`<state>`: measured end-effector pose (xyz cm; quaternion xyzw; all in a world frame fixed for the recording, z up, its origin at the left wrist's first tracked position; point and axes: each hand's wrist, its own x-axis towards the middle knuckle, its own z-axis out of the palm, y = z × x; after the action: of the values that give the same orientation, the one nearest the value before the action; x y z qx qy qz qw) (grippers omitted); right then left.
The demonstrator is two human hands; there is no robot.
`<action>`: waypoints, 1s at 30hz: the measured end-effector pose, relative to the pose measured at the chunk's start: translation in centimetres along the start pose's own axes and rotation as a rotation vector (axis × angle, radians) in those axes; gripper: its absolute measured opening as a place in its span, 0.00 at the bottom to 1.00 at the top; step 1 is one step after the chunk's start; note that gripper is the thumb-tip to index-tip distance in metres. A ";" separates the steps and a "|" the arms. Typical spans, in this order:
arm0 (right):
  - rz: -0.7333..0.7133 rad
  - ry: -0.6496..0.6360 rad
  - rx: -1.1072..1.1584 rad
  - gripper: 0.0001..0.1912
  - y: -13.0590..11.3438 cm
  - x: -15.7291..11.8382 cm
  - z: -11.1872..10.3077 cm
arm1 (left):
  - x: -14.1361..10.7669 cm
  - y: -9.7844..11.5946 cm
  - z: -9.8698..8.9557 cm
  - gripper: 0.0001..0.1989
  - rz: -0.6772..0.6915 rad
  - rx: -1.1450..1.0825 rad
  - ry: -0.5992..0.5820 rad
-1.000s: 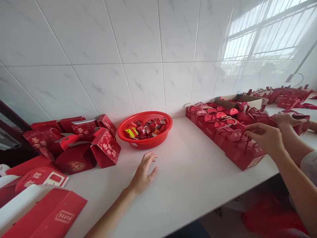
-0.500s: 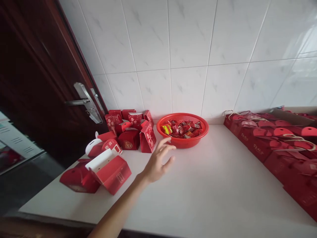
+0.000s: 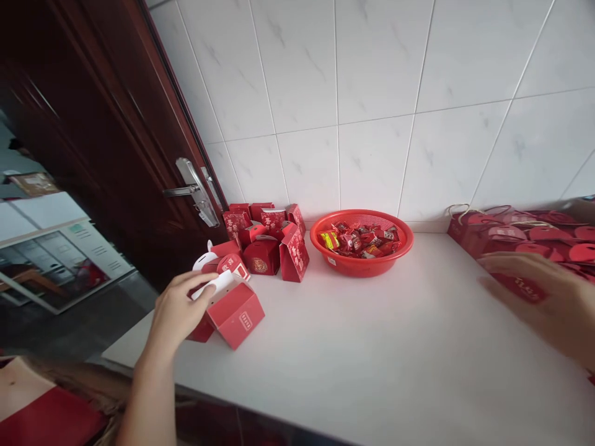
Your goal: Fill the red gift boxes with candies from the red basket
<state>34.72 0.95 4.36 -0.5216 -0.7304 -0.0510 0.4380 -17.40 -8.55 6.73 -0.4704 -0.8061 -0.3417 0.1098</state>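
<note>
My left hand (image 3: 179, 310) has reached the red gift box (image 3: 239, 314) at the left of the table. Its thumb and fingers close round the white inner flap at the box's top. Just behind that box sit another dark red box (image 3: 201, 331), partly covered by my hand, and several small red boxes (image 3: 263, 255). My right hand (image 3: 553, 297), smeared by motion, is at the right edge in front of the row of red gift boxes (image 3: 525, 235). Whether its fingers hold anything does not show.
A red plastic basket (image 3: 362, 266) of wrapped sweets (image 3: 357, 240) stands near the tiled wall (image 3: 372, 80). At the left is a dark wooden door (image 3: 116, 124) with a metal handle (image 3: 195, 189). Below the white table's (image 3: 362, 347) front edge, a red and cream box (image 3: 41, 402) shows at lower left.
My left hand has moved left and down from near the basket to the open red gift box, gripping its flap. My right hand has come into view at the right. The view has turned left.
</note>
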 end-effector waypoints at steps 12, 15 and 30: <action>-0.202 -0.291 0.442 0.17 -6.5 -3.2 11.5 | -2.8 6.4 4.1 0.15 0.273 -0.377 -0.429; -0.175 -0.211 0.467 0.23 -6.6 -3.5 11.3 | -3.6 11.3 6.4 0.14 0.429 -0.413 -0.491; -0.185 -0.352 0.517 0.21 -7.0 -3.7 10.2 | -5.1 17.9 11.3 0.21 0.515 -0.540 -0.710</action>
<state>23.34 0.63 -1.77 -0.3254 -0.8280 0.1872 0.4166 1.84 1.10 3.82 -0.7524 -0.5346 -0.3188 -0.2156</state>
